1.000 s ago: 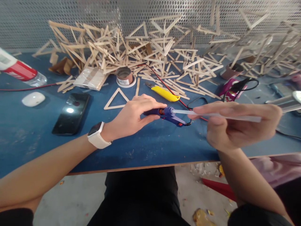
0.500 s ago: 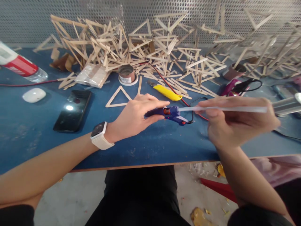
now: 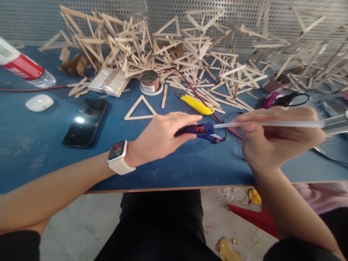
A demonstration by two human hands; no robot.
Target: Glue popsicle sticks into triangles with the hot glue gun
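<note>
My left hand (image 3: 163, 136), with a watch on its wrist, is wrapped round the front of a blue glue gun (image 3: 208, 129). A translucent glue stick (image 3: 288, 124) runs level from the gun's rear end to the right. My right hand (image 3: 280, 139) pinches that stick between thumb and fingers. Beyond my left hand, a triangle of wooden sticks (image 3: 140, 117) lies flat on the blue table (image 3: 163, 174). One loose wooden stick (image 3: 164, 96) is to the right of the triangle.
A yellow cutter (image 3: 197, 105) lies behind the gun, beside a red cable. A phone (image 3: 85, 123), a white case (image 3: 39, 103) and a bottle (image 3: 24, 67) are at the left. Many joined sticks (image 3: 130, 47) are piled at the back, with a round brown container (image 3: 149, 81) before them.
The whole view has shifted slightly. Both hands, the gun and the glue stick appear a little further right, with the same grips.
</note>
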